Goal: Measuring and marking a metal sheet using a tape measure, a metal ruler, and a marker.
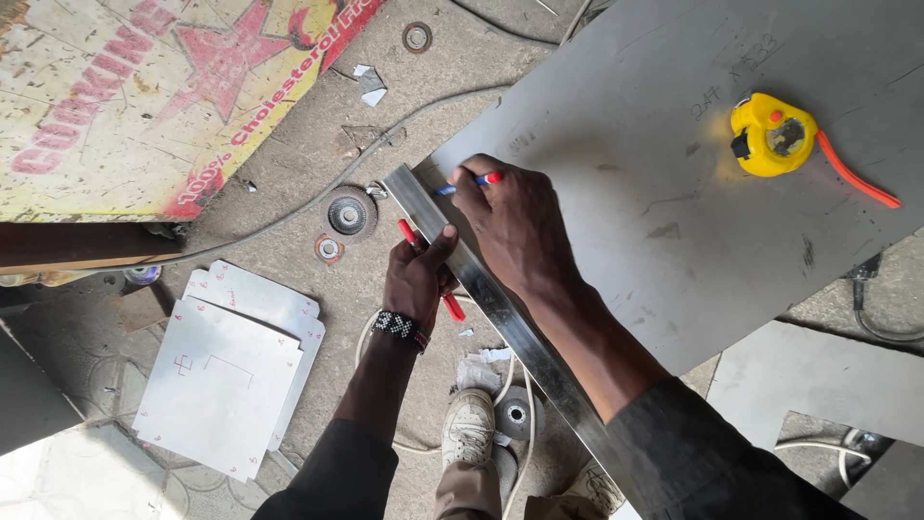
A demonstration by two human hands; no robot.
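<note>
My right hand [515,226] grips a blue and red pen [469,181] with its tip on a large grey metal sheet [674,173], close to the sheet's left edge. A long shiny metal straightedge [500,313] lies along that edge. My left hand [419,274], with a beaded black and white wristband, presses its thumb against the straightedge and holds a red marker [452,306]. Both forearms wear dark sleeves.
A yellow tape measure [773,135] with an orange strap rests on the sheet at upper right. On the concrete floor lie stacked cut metal plates [226,371], grinding discs [348,214], cables, and a painted board [144,96]. My shoe [469,424] is below.
</note>
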